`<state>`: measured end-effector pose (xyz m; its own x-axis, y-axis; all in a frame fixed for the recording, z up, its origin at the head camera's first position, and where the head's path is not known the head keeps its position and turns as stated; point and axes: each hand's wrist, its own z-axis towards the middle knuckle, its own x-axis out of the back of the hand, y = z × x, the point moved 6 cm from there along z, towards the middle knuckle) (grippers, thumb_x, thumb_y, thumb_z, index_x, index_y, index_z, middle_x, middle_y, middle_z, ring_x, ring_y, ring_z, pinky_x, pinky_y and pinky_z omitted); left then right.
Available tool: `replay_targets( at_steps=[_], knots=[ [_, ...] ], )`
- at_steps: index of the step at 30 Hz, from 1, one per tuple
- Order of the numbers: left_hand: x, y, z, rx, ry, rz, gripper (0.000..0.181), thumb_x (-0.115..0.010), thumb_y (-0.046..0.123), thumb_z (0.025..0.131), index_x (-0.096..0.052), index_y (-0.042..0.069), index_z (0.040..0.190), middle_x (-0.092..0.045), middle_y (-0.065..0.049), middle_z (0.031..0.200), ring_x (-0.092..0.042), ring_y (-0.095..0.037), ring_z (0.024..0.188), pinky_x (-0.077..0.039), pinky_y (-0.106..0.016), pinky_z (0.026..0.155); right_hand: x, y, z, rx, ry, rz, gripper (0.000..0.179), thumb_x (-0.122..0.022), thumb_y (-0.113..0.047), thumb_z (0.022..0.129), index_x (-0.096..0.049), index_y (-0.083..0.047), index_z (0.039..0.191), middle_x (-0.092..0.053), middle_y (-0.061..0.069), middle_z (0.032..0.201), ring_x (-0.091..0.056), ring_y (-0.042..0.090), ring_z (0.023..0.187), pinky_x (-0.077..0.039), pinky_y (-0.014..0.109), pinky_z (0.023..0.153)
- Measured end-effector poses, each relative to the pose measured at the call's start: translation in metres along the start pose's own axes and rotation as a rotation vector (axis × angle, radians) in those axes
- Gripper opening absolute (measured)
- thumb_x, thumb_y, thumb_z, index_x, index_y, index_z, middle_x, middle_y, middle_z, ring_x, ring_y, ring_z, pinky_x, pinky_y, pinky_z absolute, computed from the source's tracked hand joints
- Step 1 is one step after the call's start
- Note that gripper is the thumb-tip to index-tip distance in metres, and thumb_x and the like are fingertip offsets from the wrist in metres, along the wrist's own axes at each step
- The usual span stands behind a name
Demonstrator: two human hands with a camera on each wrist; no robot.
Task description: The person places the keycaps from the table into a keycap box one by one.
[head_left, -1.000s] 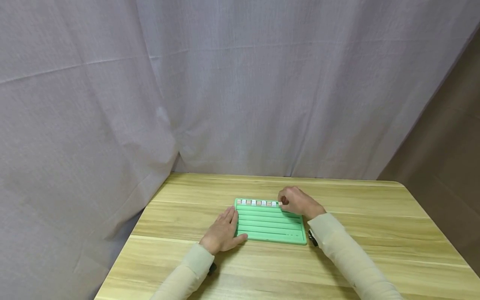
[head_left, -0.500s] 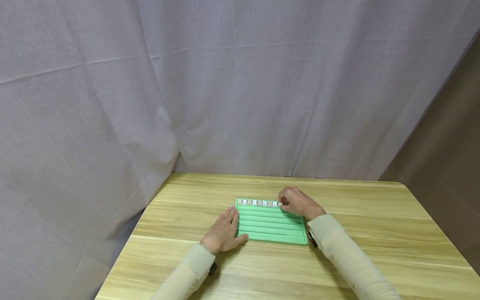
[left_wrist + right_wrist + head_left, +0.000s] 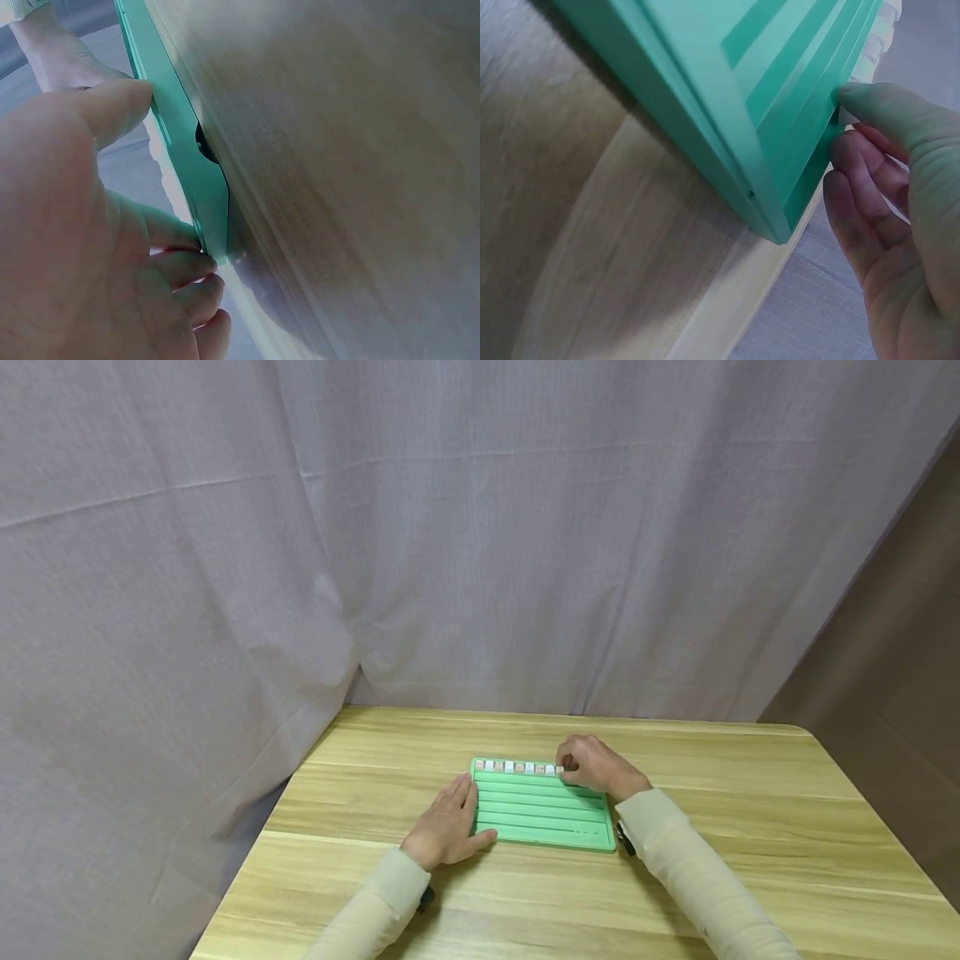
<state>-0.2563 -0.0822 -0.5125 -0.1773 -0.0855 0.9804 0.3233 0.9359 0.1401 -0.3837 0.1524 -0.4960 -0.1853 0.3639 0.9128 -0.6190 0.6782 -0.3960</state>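
Observation:
A green keyboard-shaped tray (image 3: 543, 814) with long ridged rows lies on the table. Along its far row stands a line of several keycaps (image 3: 519, 767), beige and white by turns. My right hand (image 3: 596, 767) pinches a beige keycap (image 3: 559, 769) between thumb and finger, at the right end of that line. In the right wrist view the keycap (image 3: 846, 117) shows only partly behind the thumb, low in the tray's row. My left hand (image 3: 444, 827) rests against the tray's left side, fingers straight along the edge and thumb at the near left corner.
A wooden table (image 3: 675, 893) carries the tray. Behind it and to the left hangs a grey curtain (image 3: 480, 568). Bare tabletop lies around the tray, in front and to the right.
The pinched keycap has come slightly down and left, closer to the white keycap beside it. My left hand stays in place on the tray.

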Motion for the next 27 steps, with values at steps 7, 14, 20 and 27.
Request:
replay_targets(
  at_steps=[7, 14, 20, 27],
  knots=[
    [0.0, 0.0011, 0.0006, -0.001, 0.004, -0.009, 0.091, -0.052, 0.059, 0.106, -0.027, -0.007, 0.164, -0.023, -0.022, 0.175, -0.022, -0.034, 0.165, -0.026, -0.047, 0.135, -0.0012, 0.0039, -0.0014, -0.03, -0.009, 0.031, 0.007, -0.08, -0.005, 0.093, -0.076, -0.01, 0.097, -0.072, 0.005, 0.099, -0.067, 0.011, 0.087, -0.06, 0.025, 0.073],
    [-0.0003, 0.0008, 0.0007, -0.007, 0.004, -0.011, 0.091, -0.051, 0.059, 0.106, -0.026, -0.007, 0.164, -0.022, -0.022, 0.175, -0.022, -0.034, 0.165, -0.026, -0.046, 0.135, -0.0028, 0.0068, -0.0018, -0.034, -0.006, 0.055, 0.008, -0.081, -0.007, 0.092, -0.076, -0.01, 0.098, -0.071, 0.005, 0.099, -0.067, 0.012, 0.087, -0.061, 0.024, 0.074],
    [-0.0004, -0.0001, 0.0018, -0.005, -0.003, -0.013, 0.091, -0.052, 0.059, 0.106, -0.026, -0.006, 0.164, -0.022, -0.022, 0.175, -0.022, -0.034, 0.165, -0.025, -0.046, 0.135, -0.004, 0.0081, -0.0019, -0.043, -0.004, 0.072, 0.011, -0.082, -0.008, 0.092, -0.076, -0.009, 0.1, -0.07, 0.004, 0.099, -0.067, 0.012, 0.087, -0.061, 0.024, 0.074],
    [0.0004, -0.0045, 0.0025, -0.027, -0.012, -0.033, 0.091, -0.054, 0.059, 0.105, -0.027, -0.006, 0.164, -0.023, -0.023, 0.174, -0.023, -0.035, 0.164, -0.025, -0.048, 0.135, -0.0048, 0.0094, -0.0039, -0.054, -0.019, 0.091, 0.017, -0.083, -0.008, 0.092, -0.076, -0.006, 0.107, -0.071, 0.006, 0.103, -0.069, 0.014, 0.09, -0.062, 0.025, 0.076]
  ],
)
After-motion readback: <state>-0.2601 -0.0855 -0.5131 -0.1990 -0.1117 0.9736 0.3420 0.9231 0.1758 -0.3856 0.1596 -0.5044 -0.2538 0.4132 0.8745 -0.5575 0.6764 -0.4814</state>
